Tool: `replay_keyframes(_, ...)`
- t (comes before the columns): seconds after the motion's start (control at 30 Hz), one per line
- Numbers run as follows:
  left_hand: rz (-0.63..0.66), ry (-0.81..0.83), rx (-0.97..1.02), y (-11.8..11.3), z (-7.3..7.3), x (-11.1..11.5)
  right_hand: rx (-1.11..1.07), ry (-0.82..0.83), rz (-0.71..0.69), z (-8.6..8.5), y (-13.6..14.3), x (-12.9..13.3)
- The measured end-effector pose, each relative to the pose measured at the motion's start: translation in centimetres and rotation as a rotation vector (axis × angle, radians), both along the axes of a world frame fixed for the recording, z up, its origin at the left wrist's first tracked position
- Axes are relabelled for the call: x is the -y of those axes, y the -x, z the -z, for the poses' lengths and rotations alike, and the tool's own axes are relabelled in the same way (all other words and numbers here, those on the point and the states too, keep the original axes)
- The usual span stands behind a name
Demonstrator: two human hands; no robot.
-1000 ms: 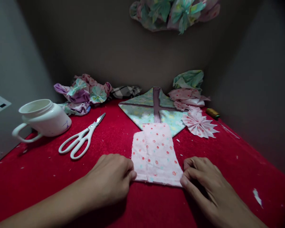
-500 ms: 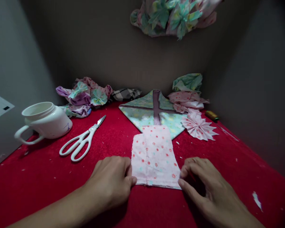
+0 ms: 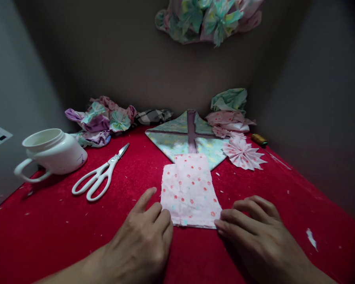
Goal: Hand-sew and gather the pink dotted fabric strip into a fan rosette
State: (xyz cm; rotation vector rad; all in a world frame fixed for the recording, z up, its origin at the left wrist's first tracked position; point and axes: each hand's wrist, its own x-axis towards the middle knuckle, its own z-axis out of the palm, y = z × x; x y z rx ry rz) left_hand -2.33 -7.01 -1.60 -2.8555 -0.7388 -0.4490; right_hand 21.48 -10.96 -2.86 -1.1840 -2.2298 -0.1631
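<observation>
A pale pink floral cloth piece lies folded on the red tabletop with its straight edge toward me. At its lower left corner rests my left hand, index finger stretched out and the other fingers loosely bent against the edge; its thumb is hidden. My right hand pinches the lower right corner between thumb and fingers. Behind the pink cloth, partly under it, is a green floral fabric diamond crossed by dark purplish strips. White-handled scissors lie to the left with their tips pointing away.
Farther left stands a white mug-shaped pot. Bunched fabric pieces and a checked cloth line the back wall. On the right are a pleated pink rosette, crumpled cloths and a thread spool. Fabric flowers hang above.
My left hand has turned, its index finger now stretched out and lifted off the cloth's edge. My right fingers have closed together at the right corner. The view has shifted slightly.
</observation>
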Motion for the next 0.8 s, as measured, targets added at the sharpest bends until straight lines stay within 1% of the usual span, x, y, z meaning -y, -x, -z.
replay_keyframes(0.13, 0.000, -0.023, -0.053, -0.2, -0.5, 0.1, 0.020, 0.035, -0.032, 0.0, -0.1, -0.6)
replay_keyframes(0.23, -0.002, -0.051, -0.070, -0.4, -0.3, 0.0, 0.039, -0.005, -0.026, 0.1, 0.2, -0.7)
replay_keyframes(0.3, -0.008, -0.039, -0.076, -0.4, -0.1, -0.2, 0.037, -0.024, -0.016, 0.2, 0.4, -0.6)
replay_keyframes(0.37, -0.047, 0.041, -0.070, -0.4, 0.1, -0.6, 0.014, -0.020, -0.006, 0.4, 0.4, -0.5)
replay_keyframes(0.47, -0.133, 0.222, -0.032, -0.5, 0.0, -1.2, -0.040, -0.005, -0.017, 0.7, 0.2, -0.6)
replay_keyframes(0.53, -0.159, 0.297, -0.017, -0.6, 0.0, -1.4, -0.051, 0.007, -0.021, 1.0, 0.1, -0.8)
replay_keyframes(0.67, -0.152, 0.312, -0.028, -0.4, -0.1, -1.5, -0.031, -0.007, -0.012, 1.2, 0.1, -1.0)
replay_keyframes(0.8, -0.066, 0.238, -0.047, 0.2, 0.0, -1.6, -0.054, -0.013, -0.005, 1.0, 0.3, -0.9)
